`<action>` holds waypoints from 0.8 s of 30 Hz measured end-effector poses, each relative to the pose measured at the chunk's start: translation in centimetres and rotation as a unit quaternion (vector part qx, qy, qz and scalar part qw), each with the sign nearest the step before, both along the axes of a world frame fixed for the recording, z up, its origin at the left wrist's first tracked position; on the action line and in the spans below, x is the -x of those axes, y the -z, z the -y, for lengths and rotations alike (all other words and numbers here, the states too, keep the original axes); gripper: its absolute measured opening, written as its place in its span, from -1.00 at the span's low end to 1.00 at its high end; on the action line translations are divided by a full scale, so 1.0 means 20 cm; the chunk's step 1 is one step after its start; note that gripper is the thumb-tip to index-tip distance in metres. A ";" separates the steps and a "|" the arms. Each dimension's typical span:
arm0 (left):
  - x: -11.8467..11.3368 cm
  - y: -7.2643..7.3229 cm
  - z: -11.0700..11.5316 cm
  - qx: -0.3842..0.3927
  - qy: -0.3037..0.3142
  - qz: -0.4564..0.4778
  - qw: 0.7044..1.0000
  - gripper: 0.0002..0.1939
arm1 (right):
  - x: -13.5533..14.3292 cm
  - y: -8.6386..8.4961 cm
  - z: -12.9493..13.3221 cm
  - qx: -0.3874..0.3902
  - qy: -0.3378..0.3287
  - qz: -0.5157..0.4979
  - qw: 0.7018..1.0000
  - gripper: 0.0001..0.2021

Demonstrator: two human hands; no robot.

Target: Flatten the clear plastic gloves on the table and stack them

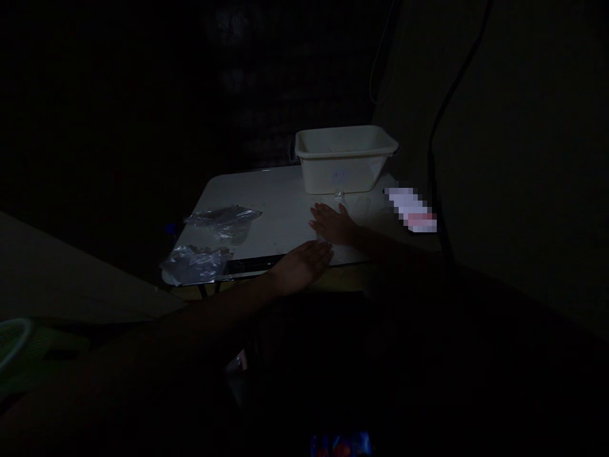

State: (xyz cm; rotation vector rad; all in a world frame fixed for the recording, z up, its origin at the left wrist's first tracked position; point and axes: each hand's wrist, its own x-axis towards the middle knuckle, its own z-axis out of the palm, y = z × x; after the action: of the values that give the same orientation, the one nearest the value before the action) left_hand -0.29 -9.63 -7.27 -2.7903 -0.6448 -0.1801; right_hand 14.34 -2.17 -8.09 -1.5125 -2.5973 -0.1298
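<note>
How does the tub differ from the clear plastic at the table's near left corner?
The tub keeps a firm, box-like shape; the clear plastic is crumpled and limp. The tub is pale and dull, while the clear plastic is see-through with shiny creases. The tub stands upright at the back right; the clear plastic lies low at the front left. Both are on the table.

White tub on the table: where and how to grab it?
Best taken by the rim of the tub at its two short ends, one hand from the left, one from the right, fingers under the lip. It stands upright on the table, and its rim flares out past walls that narrow downward.
</note>
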 end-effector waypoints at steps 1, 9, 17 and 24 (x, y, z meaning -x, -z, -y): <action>0.00 0.00 0.00 -0.007 0.007 -0.002 1.000 -0.67 | 0.00 0.00 0.00 0.002 0.000 -0.001 1.000 -0.53; 0.03 -0.02 0.01 -0.024 0.070 -0.019 0.997 -0.67 | 0.01 -0.02 0.01 0.023 0.009 -0.005 1.000 -0.54; -0.03 -0.11 0.08 -0.011 0.164 -0.006 0.986 -0.68 | 0.00 -0.02 -0.01 0.065 0.013 -0.043 0.997 -0.55; -0.08 -0.23 -0.09 0.023 -0.027 0.068 0.997 -0.66 | -0.03 -0.17 -0.10 0.072 0.077 -0.202 0.974 -0.59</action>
State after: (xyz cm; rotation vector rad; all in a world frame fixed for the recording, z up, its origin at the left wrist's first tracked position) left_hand 1.31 -7.88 -2.61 -2.8199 -0.7648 -0.3511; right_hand 14.90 -0.24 -4.66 -1.5895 -2.2095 0.3252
